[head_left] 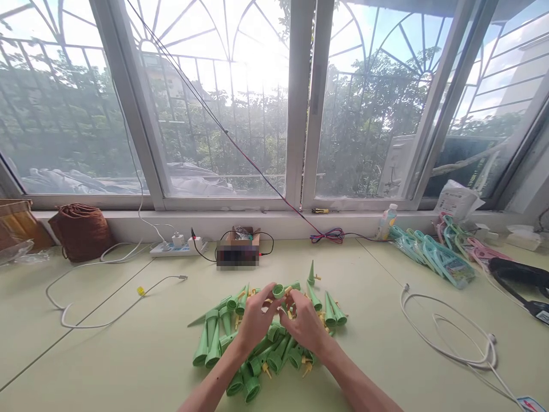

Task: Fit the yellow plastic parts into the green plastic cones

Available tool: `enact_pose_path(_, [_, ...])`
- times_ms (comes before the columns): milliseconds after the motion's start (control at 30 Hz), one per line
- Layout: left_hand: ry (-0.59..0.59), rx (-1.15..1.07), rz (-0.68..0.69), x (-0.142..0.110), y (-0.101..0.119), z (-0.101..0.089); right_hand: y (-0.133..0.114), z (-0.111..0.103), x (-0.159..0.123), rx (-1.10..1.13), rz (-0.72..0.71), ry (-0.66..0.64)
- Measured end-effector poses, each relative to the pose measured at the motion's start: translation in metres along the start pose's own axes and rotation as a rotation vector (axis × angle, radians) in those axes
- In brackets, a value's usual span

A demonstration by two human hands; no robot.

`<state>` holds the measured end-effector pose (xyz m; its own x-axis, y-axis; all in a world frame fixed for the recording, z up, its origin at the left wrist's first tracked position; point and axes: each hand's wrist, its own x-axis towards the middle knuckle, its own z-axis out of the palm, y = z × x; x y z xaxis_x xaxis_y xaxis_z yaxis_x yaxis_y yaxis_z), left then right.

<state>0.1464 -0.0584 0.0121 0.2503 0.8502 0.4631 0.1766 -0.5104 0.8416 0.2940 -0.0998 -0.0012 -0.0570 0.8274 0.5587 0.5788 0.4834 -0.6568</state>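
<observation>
Two bare hands met at one green cone (pixel 278 290), just below the centre of the frame.
Other cones (pixel 201 349) with yellow fittings (pixel 307 368) lay heaped on the pale table (pixel 141 366) at lower centre, beneath and around the hands. The left hand (pixel 255 315) had its fingers closed around the green cone, whose open mouth faced the camera; the right hand (pixel 306 320) had its fingertips just beside it, at a small yellow piece (pixel 288 291), though whether they gripped that I could not tell. Beyond, an upright cone (pixel 311 274) stood near the centre. Farther back, a power strip (pixel 171 250) lay left of centre, a bottle (pixel 387 222) stood at right, and windows (pixel 302 114) filled the upper frame.
</observation>
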Motion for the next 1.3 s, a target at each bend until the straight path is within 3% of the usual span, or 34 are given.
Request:
enact_pose_path(233, [0.017, 0.135, 0.149, -0.001, -0.011, -0.004, 0.000, -0.001, -0.001, -0.023, -0.013, -0.011])
enact_pose_path(467, [-0.087, 0.451, 0.496, 0.000, -0.020, -0.011, -0.003, 0.002, -0.002, -0.068, -0.013, 0.002])
enact_pose_path(600, [-0.097, 0.544, 0.592, 0.001, -0.016, -0.013, -0.002, 0.004, -0.002, -0.134, -0.001, 0.027])
enact_pose_path(800, [-0.135, 0.565, 0.615, 0.002, -0.010, -0.015, 0.000, 0.007, -0.001, -0.169, 0.008, 0.069])
enact_pose_path(1300, [-0.073, 0.626, 0.605, -0.003, -0.014, -0.009, -0.001, 0.016, -0.006, -0.229, -0.031, 0.082])
